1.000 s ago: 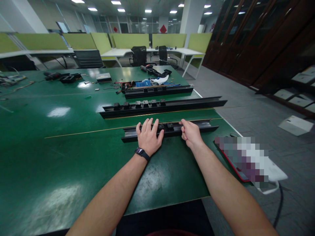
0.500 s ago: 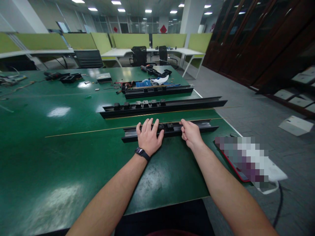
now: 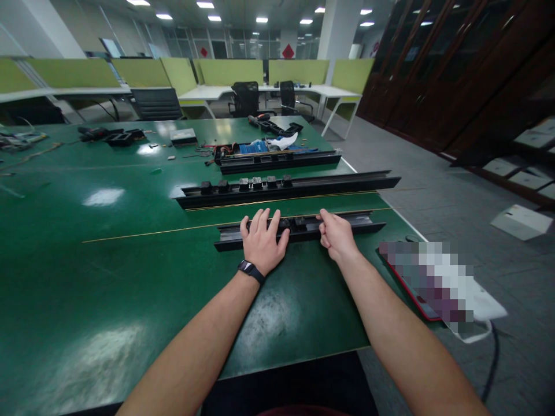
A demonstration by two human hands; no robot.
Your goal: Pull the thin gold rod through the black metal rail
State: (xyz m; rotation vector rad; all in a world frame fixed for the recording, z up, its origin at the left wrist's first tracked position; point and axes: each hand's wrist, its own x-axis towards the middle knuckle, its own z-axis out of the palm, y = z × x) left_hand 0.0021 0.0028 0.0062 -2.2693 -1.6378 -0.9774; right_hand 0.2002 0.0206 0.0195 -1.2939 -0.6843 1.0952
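Note:
The nearest black channel rail [image 3: 367,227] lies crosswise on the green table in front of me. My left hand [image 3: 263,245] rests over its left half with fingers spread, and a dark band circles that wrist. Small black blocks [image 3: 300,223] sit in the channel between my hands. A long, thin golden strip [image 3: 150,233] runs along the rail's far edge and sticks out well past its left end. My right hand [image 3: 337,234] is closed in a pinch on the strip at that far edge; the fingertips partly hide the grip.
Behind lies a longer black rail [image 3: 342,186] with several blocks on it, then a shorter rail [image 3: 280,164] beside a blue roll [image 3: 254,147]. A red-edged device [image 3: 407,283], partly blurred out, lies at the table's right edge. A drill [image 3: 93,134] stands far left.
The golden strip's left end has shifted slightly to the right. Both hands keep nearly the same place and pose.

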